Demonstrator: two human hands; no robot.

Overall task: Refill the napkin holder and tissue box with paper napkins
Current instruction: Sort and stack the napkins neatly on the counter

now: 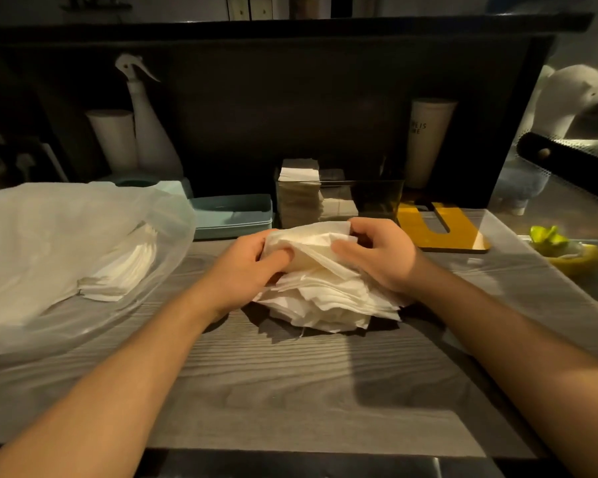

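Note:
A loose stack of white paper napkins [328, 301] lies on the grey wooden counter [290, 391] in the middle. My left hand [252, 267] grips its upper left side, thumb on top. My right hand [377, 253] grips the upper right side, fingers curled over the top sheets. Just behind stands a clear napkin holder [366, 198] with a short pile of napkins in its left end. A yellow lid with a slot [442, 225] lies flat to its right. More napkins [121, 270] sit inside a clear plastic bag [49, 236] on the left.
A teal tissue box [232, 215] sits left of the holder. A white spray bottle [149, 125], a paper roll [114, 139] and a tall white cup [425, 139] stand against the dark back panel. A white plush toy [563, 98] and a yellow-green object [560, 246] are at right.

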